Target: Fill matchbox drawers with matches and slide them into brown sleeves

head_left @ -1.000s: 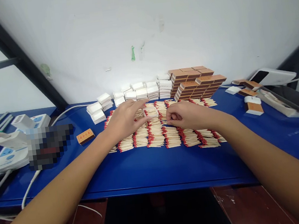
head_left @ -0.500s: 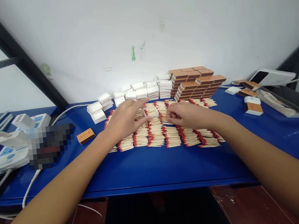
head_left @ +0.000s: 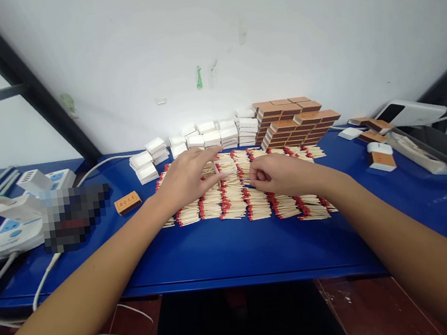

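My left hand (head_left: pixel 188 178) grips a small white matchbox tray (head_left: pixel 229 173) between thumb and fingers, over the middle of the matches. Matches show inside the tray, their red heads to the left. Just right of it, my right hand (head_left: pixel 275 173) is closed, fingers curled and knuckles toward the tray; what it holds, if anything, is hidden. Beneath and around both hands lie rows of red-tipped matches (head_left: pixel 259 210), spread in overlapping bundles on the blue table (head_left: pixel 226 254).
White trays (head_left: pixel 208 138) are stacked along the wall, beside piled brown matchboxes (head_left: pixel 292 126). One orange matchbox (head_left: pixel 128 202) lies at left, near power strips (head_left: pixel 20 233) and a pixelated dark object (head_left: pixel 77 218). More boxes (head_left: pixel 381 160) and a white device (head_left: pixel 414 113) sit at right.
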`<state>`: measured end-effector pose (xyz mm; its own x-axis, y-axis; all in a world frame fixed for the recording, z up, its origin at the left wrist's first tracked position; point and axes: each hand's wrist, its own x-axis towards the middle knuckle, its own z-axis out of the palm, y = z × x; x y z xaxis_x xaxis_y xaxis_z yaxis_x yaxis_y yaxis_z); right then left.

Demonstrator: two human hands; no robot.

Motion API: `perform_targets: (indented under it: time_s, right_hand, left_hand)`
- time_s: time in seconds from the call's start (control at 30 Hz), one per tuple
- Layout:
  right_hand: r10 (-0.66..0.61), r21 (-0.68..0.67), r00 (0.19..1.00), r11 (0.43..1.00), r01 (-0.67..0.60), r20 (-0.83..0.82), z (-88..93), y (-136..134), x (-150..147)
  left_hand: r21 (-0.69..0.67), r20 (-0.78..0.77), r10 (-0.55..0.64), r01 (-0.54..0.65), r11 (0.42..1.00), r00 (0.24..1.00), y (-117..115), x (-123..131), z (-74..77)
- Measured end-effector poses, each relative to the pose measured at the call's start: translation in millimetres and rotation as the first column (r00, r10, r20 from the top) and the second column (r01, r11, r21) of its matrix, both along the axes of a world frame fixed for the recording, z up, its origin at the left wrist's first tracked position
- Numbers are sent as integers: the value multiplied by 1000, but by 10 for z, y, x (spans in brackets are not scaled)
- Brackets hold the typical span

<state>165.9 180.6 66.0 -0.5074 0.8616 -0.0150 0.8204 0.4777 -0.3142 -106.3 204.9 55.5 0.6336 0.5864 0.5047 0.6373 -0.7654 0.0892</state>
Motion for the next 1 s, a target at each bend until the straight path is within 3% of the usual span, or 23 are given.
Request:
perform_targets:
  time_s: [0.13,0.73,0.83,1.0]
  right_hand:
    - [-50,-71,998,996,53,49,23,-10,-23]
    - [-67,-147,995,986,78,78,70,-15,-45]
    - [-57,-91,998,994,59,30,72,-2,-6]
    - [6,140,992,990,11,-123,71,-1,12]
  left_hand:
    - [-13,-2,-3,3,1000,1000,-2,0,4]
    - [-18,-5,-11,11,1000,1000,-10,10,3]
    - [-28,2,-25,25,999,1000,-17,11,9]
    - [-34,5,-60,60,998,998,-59,42,13]
